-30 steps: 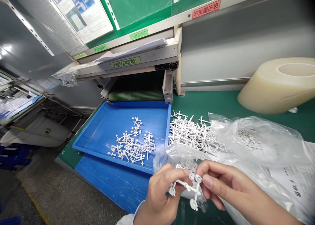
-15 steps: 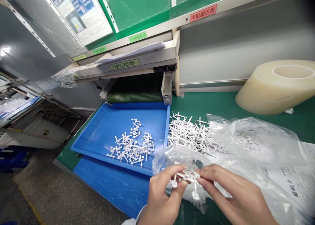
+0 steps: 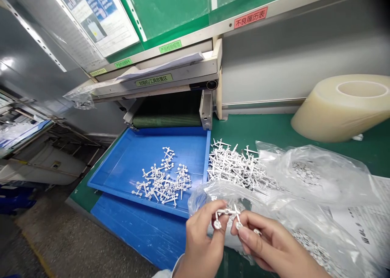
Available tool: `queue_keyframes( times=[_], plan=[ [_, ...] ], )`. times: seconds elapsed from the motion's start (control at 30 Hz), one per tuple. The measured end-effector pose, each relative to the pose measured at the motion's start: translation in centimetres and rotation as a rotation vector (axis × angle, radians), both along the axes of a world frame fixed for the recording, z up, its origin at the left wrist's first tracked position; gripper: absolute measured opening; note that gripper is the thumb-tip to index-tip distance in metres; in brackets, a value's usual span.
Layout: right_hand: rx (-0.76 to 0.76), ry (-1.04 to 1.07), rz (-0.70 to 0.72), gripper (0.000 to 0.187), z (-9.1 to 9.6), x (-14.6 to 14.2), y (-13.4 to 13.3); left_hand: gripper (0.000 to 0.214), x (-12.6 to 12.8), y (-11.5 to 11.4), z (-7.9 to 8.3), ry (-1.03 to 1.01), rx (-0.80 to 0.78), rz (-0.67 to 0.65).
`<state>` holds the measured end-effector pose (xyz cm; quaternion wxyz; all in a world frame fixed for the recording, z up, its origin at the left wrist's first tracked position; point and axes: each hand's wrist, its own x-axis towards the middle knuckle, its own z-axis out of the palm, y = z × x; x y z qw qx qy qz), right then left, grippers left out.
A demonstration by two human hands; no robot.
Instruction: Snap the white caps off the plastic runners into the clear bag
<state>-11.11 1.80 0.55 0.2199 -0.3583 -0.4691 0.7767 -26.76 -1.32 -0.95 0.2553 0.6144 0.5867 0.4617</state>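
Note:
Over an open clear plastic bag [image 3: 198, 195], both hands are on one small white plastic sprue [image 3: 227, 211] with round tips on its branches. My left hand [image 3: 202, 237] pinches its left end between thumb and fingers; one round tip hangs just below. My right hand [image 3: 271, 241] has thumb and finger closed at a round tip on the right side. Another small white round piece [image 3: 257, 231] shows between the right fingers. Whether that piece is still joined to the sprue, I cannot tell.
A blue tray [image 3: 115, 160] holds a heap of sprues with round tips [image 3: 164, 184]. Right of it lies a pile of bare white sprues [image 3: 234, 164]. Another clear bag [image 3: 335, 172] contains small pieces. Beyond are a large tape roll [image 3: 332, 107] and a conveyor end [image 3: 167, 119].
My right hand has shifted slightly left and lower, its fingers now at the right round tip, which hung free before. A round piece now shows between the right fingers. The left grip stays.

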Motion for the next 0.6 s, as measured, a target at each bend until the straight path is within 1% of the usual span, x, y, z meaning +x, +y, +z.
queue_keyframes(
  times=[0.07,0.1,0.13,0.17,0.23,0.3,0.37,0.47,0.53,0.57,0.6],
  plan=[
    [0.153,-0.098,-0.088,0.045,0.0,-0.1,-0.2,0.018,0.2,-0.1,-0.3,-0.087,-0.144,0.023],
    [0.206,-0.132,-0.117,0.044,0.1,-0.1,-0.2,0.017,0.4,-0.2,-0.4,-0.113,-0.181,0.022],
    [0.238,-0.153,-0.123,0.044,0.2,0.0,-0.2,0.018,0.5,-0.2,-0.4,-0.121,-0.181,0.023],
    [0.249,-0.165,-0.116,0.043,0.2,0.0,-0.2,0.021,0.5,-0.2,-0.4,-0.108,-0.147,0.023],
    [0.241,-0.173,-0.079,0.044,0.3,0.1,-0.2,0.036,0.6,-0.2,-0.2,-0.021,-0.001,0.017],
    [0.214,-0.159,-0.055,0.048,0.2,0.2,-0.1,0.053,0.5,-0.1,-0.1,0.131,0.202,-0.006],
    [0.155,-0.125,-0.040,0.050,-0.1,0.3,0.0,0.061,0.3,0.0,0.1,0.272,0.385,-0.012],
    [-0.022,-0.041,0.001,0.052,-0.4,0.3,-0.1,0.054,-0.2,0.2,0.2,0.355,0.599,-0.046],
    [-0.128,0.003,0.021,0.053,-0.4,0.2,-0.2,0.049,-0.5,0.1,0.1,0.363,0.679,-0.103],
    [-0.128,0.005,0.025,0.053,-0.3,0.2,-0.3,0.047,-0.7,0.1,0.0,0.368,0.695,-0.115],
    [-0.065,-0.014,0.014,0.052,-0.2,0.3,-0.3,0.047,-0.9,0.0,-0.1,0.373,0.692,-0.106]
  ],
)
